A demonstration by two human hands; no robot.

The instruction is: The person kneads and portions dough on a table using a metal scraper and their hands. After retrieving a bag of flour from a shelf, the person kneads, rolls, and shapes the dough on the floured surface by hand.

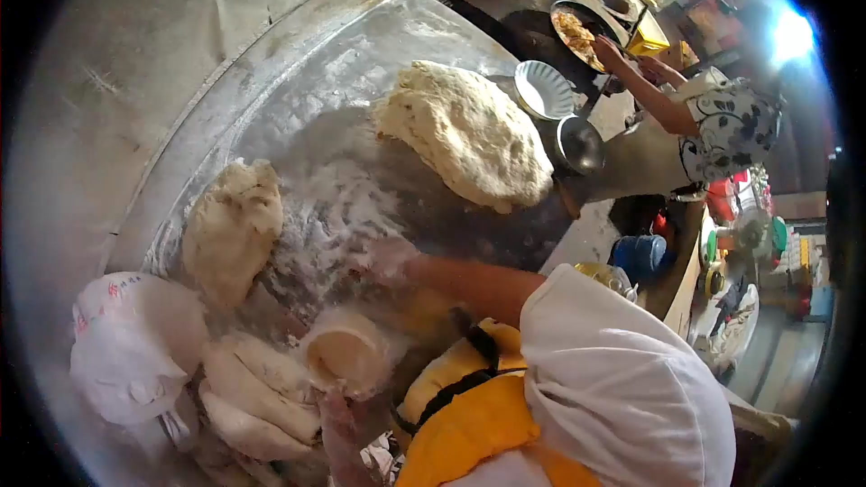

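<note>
My left hand (336,408), dusted white, closes around the near side of a pale bowl (345,353) tilted toward me; airborne flour blurs it. My right hand (386,257), floury and smeared, reaches across loose flour (329,216) on the grey worktop (307,135); its fingers cannot be made out. To the left of that flour lies a smaller lump of dough (233,230). A much larger mound of dough (469,135) rests farther back, apart from both hands.
A white bag with red print (135,343) and pale folded sacking (257,397) sit at lower left. Behind the large dough stand a fluted white bowl (544,88) and a metal bowl (580,144). A co-worker (731,126) handles food in a wok (577,34) at the stove.
</note>
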